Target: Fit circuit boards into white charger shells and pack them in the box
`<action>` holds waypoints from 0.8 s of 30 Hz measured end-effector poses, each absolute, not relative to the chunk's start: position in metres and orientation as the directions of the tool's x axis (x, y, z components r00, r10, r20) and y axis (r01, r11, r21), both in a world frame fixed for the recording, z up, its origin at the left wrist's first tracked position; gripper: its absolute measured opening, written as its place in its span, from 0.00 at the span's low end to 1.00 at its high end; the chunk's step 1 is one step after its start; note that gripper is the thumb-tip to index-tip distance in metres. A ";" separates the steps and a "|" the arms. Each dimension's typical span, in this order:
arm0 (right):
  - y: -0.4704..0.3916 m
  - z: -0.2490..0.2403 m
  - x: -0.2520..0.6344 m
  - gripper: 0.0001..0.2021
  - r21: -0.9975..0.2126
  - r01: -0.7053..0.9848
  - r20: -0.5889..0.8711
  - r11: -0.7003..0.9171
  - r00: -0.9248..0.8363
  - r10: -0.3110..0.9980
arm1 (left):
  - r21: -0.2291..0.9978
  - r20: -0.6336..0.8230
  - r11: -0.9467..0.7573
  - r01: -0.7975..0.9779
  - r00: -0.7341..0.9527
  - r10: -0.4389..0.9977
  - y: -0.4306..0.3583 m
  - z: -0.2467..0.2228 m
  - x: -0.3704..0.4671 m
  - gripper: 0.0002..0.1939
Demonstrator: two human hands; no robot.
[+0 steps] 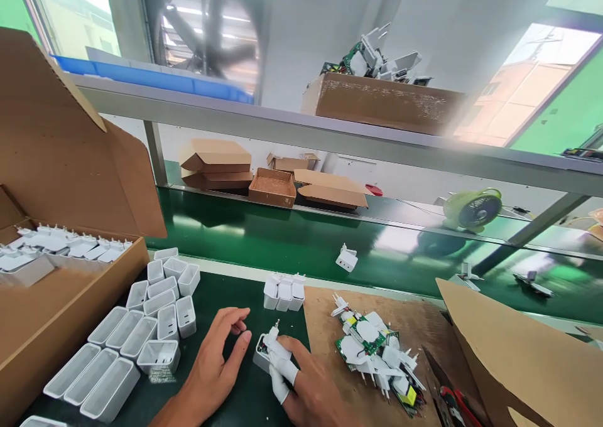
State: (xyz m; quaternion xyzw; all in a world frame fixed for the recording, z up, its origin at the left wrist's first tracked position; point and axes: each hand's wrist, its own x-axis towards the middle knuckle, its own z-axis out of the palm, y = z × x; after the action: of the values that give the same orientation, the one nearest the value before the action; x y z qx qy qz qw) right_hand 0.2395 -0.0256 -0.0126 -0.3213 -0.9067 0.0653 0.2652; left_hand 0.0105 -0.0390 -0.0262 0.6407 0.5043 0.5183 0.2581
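My right hand [301, 377], with white finger covers on some fingers, is closed on a white plug part [272, 339] at the mouth of a small white casing [262, 355] on the green mat. Just left of the casing, my left hand [221, 355] is held with thumb and fingers apart and nothing between them. Behind my hands stand a few white casings with pins on top [284, 292]. To the right, a pile of circuit boards with white plug parts [377, 351] lies on a brown cardboard sheet [325, 314].
Several open white casings [127, 336] stand at the left beside a cardboard box [70, 314] of finished-looking units. Red-handled pliers [455, 405] lie at right near a cardboard flap [527, 351]. One white unit [347, 259] rests on the green belt [301, 238] below a shelf.
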 end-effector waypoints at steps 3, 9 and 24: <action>-0.022 0.001 0.236 0.28 -0.307 0.511 0.539 0.803 -0.602 0.589 | 0.886 0.375 -0.317 0.338 -0.121 0.919 -0.041 -0.030 0.007 0.14; -0.017 -0.010 0.231 0.26 -0.413 0.526 0.460 0.744 -0.584 0.669 | 0.893 0.385 -0.320 0.316 -0.168 0.908 -0.042 -0.026 0.009 0.15; -0.019 -0.020 0.230 0.18 -0.586 0.498 0.450 0.639 -0.456 0.768 | 0.831 0.441 -0.393 0.394 -0.036 0.897 -0.052 -0.034 0.016 0.21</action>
State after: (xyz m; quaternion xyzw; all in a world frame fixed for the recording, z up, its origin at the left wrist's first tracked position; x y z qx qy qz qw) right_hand 0.2299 -0.0193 -0.0198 -0.3803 -0.8320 0.1892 0.3569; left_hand 0.0155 -0.0515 -0.0338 0.6510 0.4955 0.5221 0.2409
